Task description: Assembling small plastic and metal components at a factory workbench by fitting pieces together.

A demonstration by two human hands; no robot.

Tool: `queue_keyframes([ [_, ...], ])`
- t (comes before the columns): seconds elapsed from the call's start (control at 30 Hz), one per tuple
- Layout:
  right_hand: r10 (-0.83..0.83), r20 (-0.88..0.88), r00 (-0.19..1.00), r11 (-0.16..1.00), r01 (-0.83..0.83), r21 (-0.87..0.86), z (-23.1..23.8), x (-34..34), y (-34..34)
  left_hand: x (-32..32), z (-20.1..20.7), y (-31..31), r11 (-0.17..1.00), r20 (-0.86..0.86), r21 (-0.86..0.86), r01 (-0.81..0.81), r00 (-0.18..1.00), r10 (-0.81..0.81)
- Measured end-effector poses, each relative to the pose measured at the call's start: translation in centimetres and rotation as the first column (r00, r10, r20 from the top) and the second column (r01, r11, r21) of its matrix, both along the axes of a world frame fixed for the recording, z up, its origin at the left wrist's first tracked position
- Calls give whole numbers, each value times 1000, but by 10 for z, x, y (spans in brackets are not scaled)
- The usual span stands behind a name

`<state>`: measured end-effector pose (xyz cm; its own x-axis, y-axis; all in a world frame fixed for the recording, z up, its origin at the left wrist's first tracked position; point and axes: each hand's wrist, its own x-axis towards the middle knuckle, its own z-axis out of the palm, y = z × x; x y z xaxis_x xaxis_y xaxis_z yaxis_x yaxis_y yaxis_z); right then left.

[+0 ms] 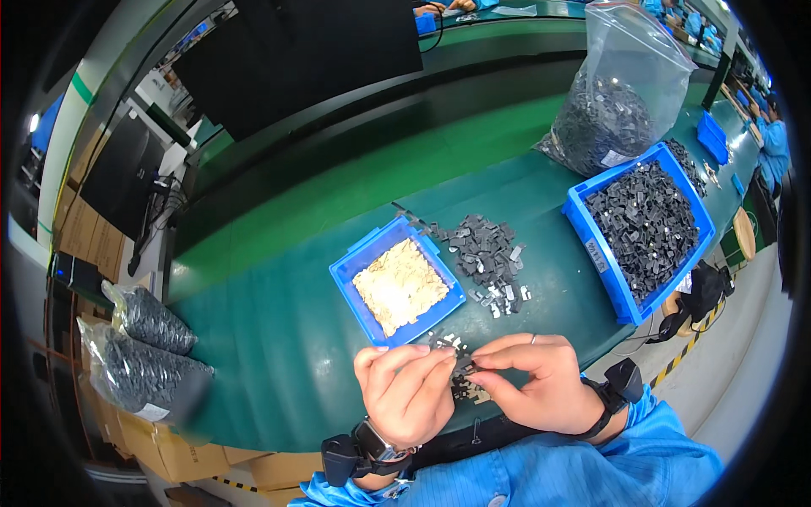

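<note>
Near the front edge of the green table, my left hand (409, 395) and my right hand (545, 387) meet fingertip to fingertip. Between them they pinch a small dark grey plastic piece (465, 367); its exact shape is partly hidden by my fingers. Under and around my fingertips lie more small dark and pale pieces (470, 390). Just beyond my left hand sits a blue bin (345, 275) holding many tiny cream-coloured bits (401, 287). To its right is a loose pile of dark grey pieces (486, 249), some with shiny metallic faces at the near end.
A larger blue bin (601, 269) full of dark pieces stands at the right, with an open clear bag (604, 114) of similar pieces behind it. Filled plastic bags (148, 367) rest at the left table edge. A black panel (296, 59) rises at the back. Another person (770, 139) sits far right.
</note>
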<state>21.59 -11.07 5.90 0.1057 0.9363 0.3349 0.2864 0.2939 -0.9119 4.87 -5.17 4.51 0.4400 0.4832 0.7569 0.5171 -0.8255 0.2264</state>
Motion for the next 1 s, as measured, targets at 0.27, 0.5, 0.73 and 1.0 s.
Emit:
queue_keyframes([
  [0.27, 144, -231, 962, 965, -188, -181, -6, 7, 9, -8, -1, 3, 999, -28, 3, 50, 998, -50],
  [0.5, 285, -357, 890, 893, -382, -240, -18, 6, 16, -12, 1, 10, 981, -19, -132, 142, 989, -146],
  [0.73, 408, -411, 815, 761, -552, -341, -12, 19, 22, -18, 5, 20, 919, 12, -251, 303, 950, -311],
  [1.0, 119, -519, 846, 811, -385, -440, -4, 8, 22, -27, 7, 20, 968, -64, -173, 180, 979, -193],
])
